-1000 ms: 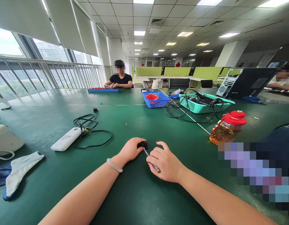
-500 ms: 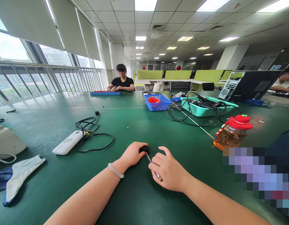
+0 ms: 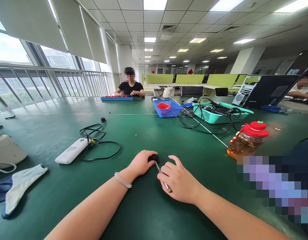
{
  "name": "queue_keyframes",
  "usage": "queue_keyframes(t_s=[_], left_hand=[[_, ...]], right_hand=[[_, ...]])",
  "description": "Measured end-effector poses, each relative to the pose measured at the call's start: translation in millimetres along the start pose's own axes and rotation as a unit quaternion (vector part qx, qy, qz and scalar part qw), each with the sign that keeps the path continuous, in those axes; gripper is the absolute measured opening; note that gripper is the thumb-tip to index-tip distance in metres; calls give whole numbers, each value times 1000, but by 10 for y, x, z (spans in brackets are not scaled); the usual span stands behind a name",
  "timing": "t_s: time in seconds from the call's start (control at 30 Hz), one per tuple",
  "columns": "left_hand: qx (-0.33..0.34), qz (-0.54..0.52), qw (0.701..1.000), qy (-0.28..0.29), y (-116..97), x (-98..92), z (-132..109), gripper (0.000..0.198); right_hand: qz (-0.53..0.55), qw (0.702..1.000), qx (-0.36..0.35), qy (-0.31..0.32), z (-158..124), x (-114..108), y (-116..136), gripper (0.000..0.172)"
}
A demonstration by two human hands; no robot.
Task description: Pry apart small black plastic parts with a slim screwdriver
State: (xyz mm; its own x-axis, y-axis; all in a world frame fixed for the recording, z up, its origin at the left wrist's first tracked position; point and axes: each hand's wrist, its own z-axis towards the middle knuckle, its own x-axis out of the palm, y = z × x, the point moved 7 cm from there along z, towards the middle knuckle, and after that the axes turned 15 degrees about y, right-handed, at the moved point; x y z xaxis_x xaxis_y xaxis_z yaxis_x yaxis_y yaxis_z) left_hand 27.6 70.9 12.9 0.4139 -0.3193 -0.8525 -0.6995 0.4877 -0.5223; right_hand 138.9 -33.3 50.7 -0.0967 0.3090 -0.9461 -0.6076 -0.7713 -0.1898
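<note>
My left hand (image 3: pixel 143 162), with a pale bangle on its wrist, is closed around a small black part (image 3: pixel 155 158) low over the green table. Only one end of that part shows past the fingers; its kind cannot be made out. In my right hand (image 3: pixel 177 180) a slim silver stick-like tool with a tan end (image 3: pixel 168 188) is pinched between thumb and fingers. The tool slants up and left, and its thin tip meets the black part beside my left thumb. My right index finger is raised off the tool.
A white power bank (image 3: pixel 73 151) with a black cable lies left, near a white-and-blue glove (image 3: pixel 24 183). To the right stands a red-lidded bottle (image 3: pixel 246 143). Further back are a blue basket (image 3: pixel 167 112) and a green basket (image 3: pixel 211 117) of cables. Another person (image 3: pixel 131 87) sits opposite.
My hands, the black part and the tool keep almost the same pose. The person opposite has moved an arm, and the blue tray there has shifted slightly right.
</note>
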Motion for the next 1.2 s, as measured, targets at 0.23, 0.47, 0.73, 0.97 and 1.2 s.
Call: queue_keyframes(t_s=[0.23,0.47,0.73,0.97,1.2], left_hand=[[5,-1,1000,-1,-6,3,12,42],[22,0,1000,-4,7,23,37,41],[12,-5,1000,-3,15,23,34,37],[19,-5,1000,-3,35,25,39,34],[7,1,1000,-1,45,29,38,38]], right_hand=[[20,998,-17,60,-16,118,-15,10],[48,999,8,0,-31,26,-89,11],[131,978,93,-132,-105,-117,-332,7],[242,943,143,-176,-168,-22,-538,10],[287,927,156,-184,-179,27,-600,13]])
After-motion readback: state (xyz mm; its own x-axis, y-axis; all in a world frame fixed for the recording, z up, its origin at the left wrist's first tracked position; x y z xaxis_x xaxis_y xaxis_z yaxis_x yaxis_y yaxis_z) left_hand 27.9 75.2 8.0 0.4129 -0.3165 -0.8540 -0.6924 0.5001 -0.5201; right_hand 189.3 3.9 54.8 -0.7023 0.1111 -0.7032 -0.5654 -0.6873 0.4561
